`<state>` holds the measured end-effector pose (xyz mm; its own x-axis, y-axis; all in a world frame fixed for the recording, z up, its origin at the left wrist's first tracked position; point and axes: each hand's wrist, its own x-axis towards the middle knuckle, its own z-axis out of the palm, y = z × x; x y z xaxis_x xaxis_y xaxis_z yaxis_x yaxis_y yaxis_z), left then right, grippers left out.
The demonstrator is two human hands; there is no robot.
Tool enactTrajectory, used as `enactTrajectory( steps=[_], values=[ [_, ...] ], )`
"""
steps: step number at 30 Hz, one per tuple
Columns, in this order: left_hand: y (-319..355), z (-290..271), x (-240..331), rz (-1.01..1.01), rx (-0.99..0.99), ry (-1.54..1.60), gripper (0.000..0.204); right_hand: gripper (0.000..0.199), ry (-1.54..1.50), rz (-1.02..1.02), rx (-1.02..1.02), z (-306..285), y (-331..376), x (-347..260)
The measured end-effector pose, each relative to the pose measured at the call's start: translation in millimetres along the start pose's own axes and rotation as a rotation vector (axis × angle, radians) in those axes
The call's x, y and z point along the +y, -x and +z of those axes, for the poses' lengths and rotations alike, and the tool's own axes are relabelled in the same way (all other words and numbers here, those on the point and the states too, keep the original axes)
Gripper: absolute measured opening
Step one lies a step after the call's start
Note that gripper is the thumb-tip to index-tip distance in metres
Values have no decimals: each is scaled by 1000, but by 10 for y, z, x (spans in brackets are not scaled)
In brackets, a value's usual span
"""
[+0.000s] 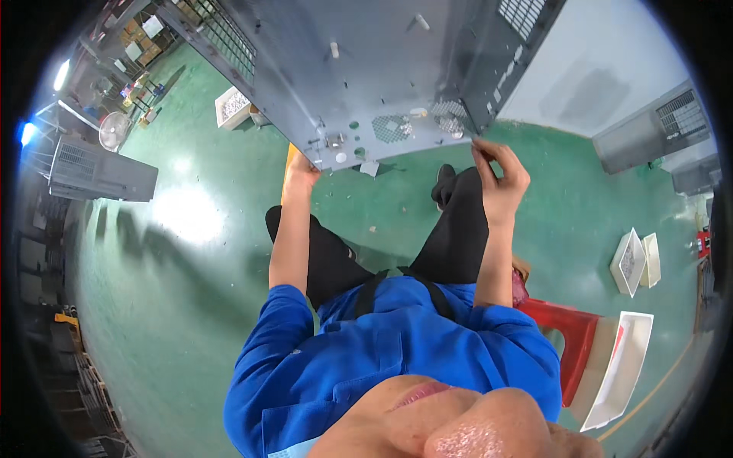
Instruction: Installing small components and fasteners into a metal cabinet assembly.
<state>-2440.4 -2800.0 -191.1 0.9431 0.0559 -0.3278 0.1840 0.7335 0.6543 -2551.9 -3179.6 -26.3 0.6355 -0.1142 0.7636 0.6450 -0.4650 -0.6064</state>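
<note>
A large grey sheet-metal case [321,84] with vent grilles, round holes and small posts stands tilted in front of me. My left hand [302,169] grips its near left corner; the fingertips are partly hidden by the metal. A yellow strip [288,174] runs beside that hand. At the near right corner, my right hand [502,174] has thumb and forefinger drawn together in a pinch, touching or nearly touching the edge. Whatever small thing may be between them is too small to make out. Near the left corner, a small metal fitting [335,140] sits on the panel.
White bins of small parts [628,263] stand on the green floor at right; another bin [232,107] lies beyond the case. Beside me are a red stool [569,336] and a long white tray [622,374]. More grey cases [103,172] and a fan [114,131] stand left.
</note>
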Motion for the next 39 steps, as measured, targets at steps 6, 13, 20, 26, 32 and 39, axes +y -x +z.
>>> enactTrajectory(
  steps=[6,13,20,26,32,39],
  values=[
    [113,262,-62,60,199,19,20,13,-116,137,12,171,34,251],
    [169,91,-2,55,389,-59,18,12,-103,179,-61,166,140,410],
    [256,-645,-723,75,-43,492,17,7,-265,361,-89,220,244,657],
    [439,-1086,-1781,-162,329,664,17,7,-408,451,-153,343,307,536],
    [552,-1106,-2077,-277,292,289,17,8,-529,389,-172,353,75,204],
    [599,-1082,-2210,-289,324,-26,13,12,-886,-235,113,-88,-598,-985]
  ],
)
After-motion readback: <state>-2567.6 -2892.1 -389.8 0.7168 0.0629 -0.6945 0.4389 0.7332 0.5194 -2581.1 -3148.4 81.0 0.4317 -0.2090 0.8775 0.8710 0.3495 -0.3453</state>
